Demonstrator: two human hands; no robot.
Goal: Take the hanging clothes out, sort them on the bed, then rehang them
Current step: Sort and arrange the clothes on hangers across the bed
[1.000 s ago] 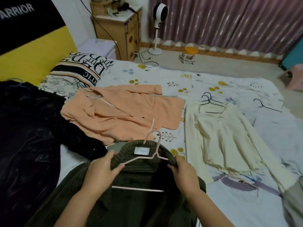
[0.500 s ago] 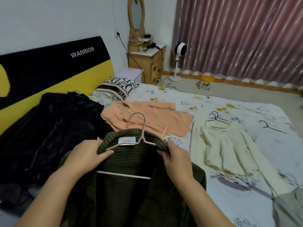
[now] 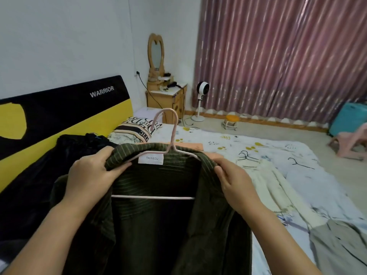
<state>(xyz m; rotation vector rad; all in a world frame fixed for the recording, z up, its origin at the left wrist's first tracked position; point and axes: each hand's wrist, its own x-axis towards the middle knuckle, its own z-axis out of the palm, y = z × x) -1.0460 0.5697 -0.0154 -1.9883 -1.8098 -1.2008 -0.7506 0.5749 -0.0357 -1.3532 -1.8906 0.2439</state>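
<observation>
Above the near edge of the bed (image 3: 258, 153), a dark green corduroy jacket (image 3: 158, 225) hangs on a pink hanger (image 3: 172, 135), raised clear of the bedding by both hands. One second earlier the same jacket lay low over the sheet with the hanger hook pointing toward the orange garment; the collar now stands upright, the hook rises in front of the patterned pillow (image 3: 137, 130), and the view has tilted up to take in the wall and curtain (image 3: 278, 56). Left hand (image 3: 89, 177) grips the collar and shoulder on its side, thumb pinching the fabric fold; right hand (image 3: 234, 181) curls its fingers over the opposite shoulder seam (the hanger's lower bar spans the gap between the two wrists). Cream sweater (image 3: 278, 187), black wire hangers (image 3: 248, 157) and a black coat (image 3: 35, 185) lie on the bed, the orange garment (image 3: 195, 146) mostly hidden behind the jacket. The lift suggests that sorting of this item is finished and the rehanging stage is beginning; the jacket sits squarely on its hanger and appears ready to be carried to a rail, which is not in view.
</observation>
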